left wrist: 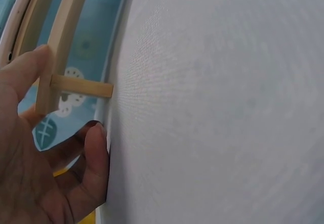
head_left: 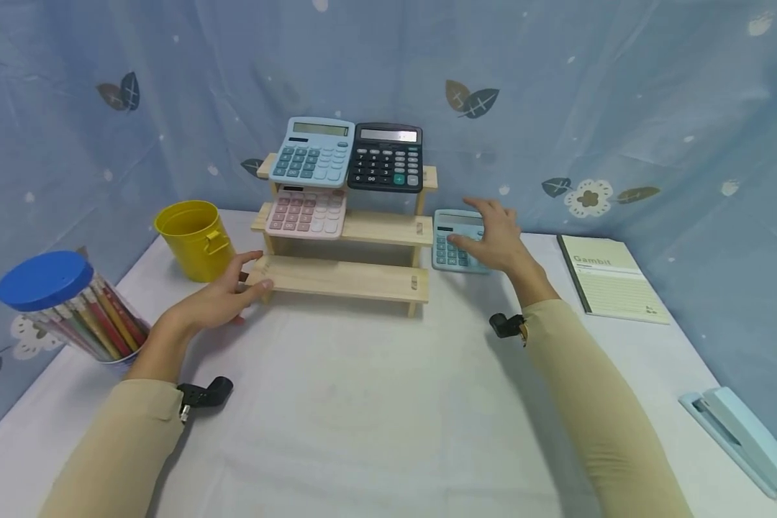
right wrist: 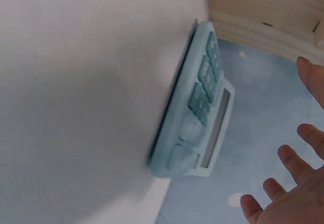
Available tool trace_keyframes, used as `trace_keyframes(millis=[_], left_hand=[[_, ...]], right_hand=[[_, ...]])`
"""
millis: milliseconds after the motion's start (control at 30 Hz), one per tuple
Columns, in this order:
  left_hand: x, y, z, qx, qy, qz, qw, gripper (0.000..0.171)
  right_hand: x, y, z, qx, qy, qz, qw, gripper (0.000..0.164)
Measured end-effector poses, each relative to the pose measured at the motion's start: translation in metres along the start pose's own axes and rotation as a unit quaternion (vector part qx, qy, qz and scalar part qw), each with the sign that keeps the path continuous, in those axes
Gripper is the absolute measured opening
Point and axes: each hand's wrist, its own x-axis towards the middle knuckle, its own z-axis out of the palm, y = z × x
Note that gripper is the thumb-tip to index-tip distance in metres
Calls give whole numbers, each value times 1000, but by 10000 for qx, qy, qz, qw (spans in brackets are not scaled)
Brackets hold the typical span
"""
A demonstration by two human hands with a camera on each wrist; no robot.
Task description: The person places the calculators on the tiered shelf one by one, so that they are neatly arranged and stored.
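Observation:
A three-tier wooden shelf rack (head_left: 346, 279) stands at the back of the table. My left hand (head_left: 216, 306) pinches the left end of its lowest board, thumb on one side and index finger on the other; the other fingers curl below it in the left wrist view. On the top tier lean a light blue calculator (head_left: 314, 151) and a black calculator (head_left: 385, 157). A pink calculator (head_left: 306, 213) lies on the middle tier's left half. Right of the rack, a teal calculator (right wrist: 195, 107) lies on the table. My right hand (head_left: 497, 241) hovers over it, fingers spread, apart from it.
At left are a yellow bucket (head_left: 197, 244) and a clear tub of pencils (head_left: 97, 316) with a blue lid. A notepad (head_left: 611, 277) and a light blue stapler (head_left: 744, 439) lie at right. A patterned blue curtain (head_left: 375, 65) hangs close behind the rack.

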Motion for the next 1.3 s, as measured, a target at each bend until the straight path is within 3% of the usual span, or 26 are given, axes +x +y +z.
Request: trace_keyframes(millis=[233,467,767,1067,1300], left_hand=[[1,1,2,1,-5,-10,10000,92],[-2,3,-1,32,6,-66,10000,93],[-1,1,-1,-8,10,-129,9999,93],[-1,0,-1,-95,28,-147,9998,91],[-1,-1,-3,-78,59,-151,9998,90]], right_hand=[[10,5,15,-102,-364,606,9974,92],[16,-6,32,-330,-655,1228,9897,107],[19,-13,37,-99,-900,1825,9790,126],[20,-5,43,25,-1192,2142,9695,128],[18,-2,36,-88,-1220,2135,9692,134]])
